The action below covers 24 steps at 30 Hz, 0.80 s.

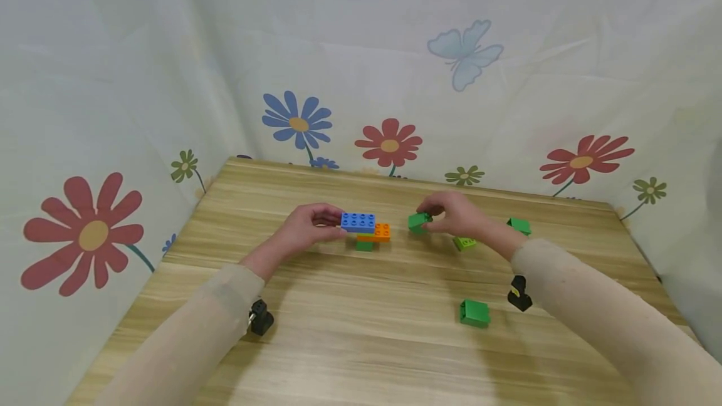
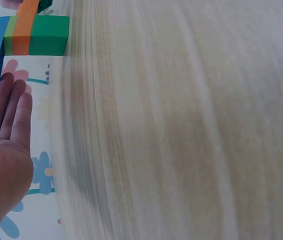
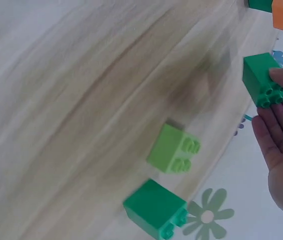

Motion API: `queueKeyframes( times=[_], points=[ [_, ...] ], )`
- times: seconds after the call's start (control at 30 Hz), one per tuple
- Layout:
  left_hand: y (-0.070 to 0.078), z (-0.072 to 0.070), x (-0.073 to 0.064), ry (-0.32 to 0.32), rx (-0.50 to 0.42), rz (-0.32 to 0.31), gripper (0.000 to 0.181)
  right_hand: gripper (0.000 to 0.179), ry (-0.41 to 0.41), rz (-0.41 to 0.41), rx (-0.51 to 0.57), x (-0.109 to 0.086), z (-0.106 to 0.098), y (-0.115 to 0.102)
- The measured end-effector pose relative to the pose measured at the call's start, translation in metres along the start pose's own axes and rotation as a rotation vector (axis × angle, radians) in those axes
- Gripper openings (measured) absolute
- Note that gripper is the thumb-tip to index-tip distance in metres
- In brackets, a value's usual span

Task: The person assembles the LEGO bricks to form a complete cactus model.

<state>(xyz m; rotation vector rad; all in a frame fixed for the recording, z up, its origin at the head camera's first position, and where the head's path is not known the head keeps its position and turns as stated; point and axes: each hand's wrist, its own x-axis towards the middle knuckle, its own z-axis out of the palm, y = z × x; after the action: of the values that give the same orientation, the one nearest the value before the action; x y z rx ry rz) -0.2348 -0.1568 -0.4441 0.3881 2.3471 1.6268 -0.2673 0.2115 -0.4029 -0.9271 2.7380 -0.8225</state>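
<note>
My left hand (image 1: pixel 299 229) pinches a blue brick (image 1: pixel 357 223) with eight studs, its thumb on the near side. That brick tops a small stack with a thin light-green layer (image 2: pixel 10 36), an orange brick (image 1: pixel 383 232) sticking out to the right, and a green brick (image 1: pixel 365 245) at the bottom. To the right of the stack, apart from it, my right hand (image 1: pixel 458 215) holds another green brick (image 1: pixel 418 223) between thumb and fingers. In the right wrist view the studs of this held green brick (image 3: pixel 258 75) point toward the fingers.
Beside the right forearm lie a light-green brick (image 1: pixel 465 243) and a green brick (image 1: pixel 519 226). Nearer on the wooden table (image 1: pixel 350 331) lies one more green brick (image 1: pixel 474 313). A white curtain (image 1: pixel 350 36) with printed flowers hangs along the table's back and sides.
</note>
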Motion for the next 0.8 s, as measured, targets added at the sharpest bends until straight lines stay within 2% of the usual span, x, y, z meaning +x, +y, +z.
queueKeyframes(
  times=[0.23, 0.4, 0.8],
  points=[
    [-0.001, 0.0, 0.002, -0.004, 0.011, 0.004, 0.044, 0.025, -0.141, -0.064, -0.088, -0.007, -0.006, -0.001],
    [-0.001, 0.0, 0.003, 0.0, 0.018, -0.001, 0.043, 0.026, -0.199, -0.068, -0.149, -0.006, -0.001, -0.004],
    [-0.002, 0.0, 0.004, 0.004, 0.019, 0.007, 0.043, 0.032, -0.173, -0.102, -0.199, -0.001, 0.014, -0.007]
  ],
)
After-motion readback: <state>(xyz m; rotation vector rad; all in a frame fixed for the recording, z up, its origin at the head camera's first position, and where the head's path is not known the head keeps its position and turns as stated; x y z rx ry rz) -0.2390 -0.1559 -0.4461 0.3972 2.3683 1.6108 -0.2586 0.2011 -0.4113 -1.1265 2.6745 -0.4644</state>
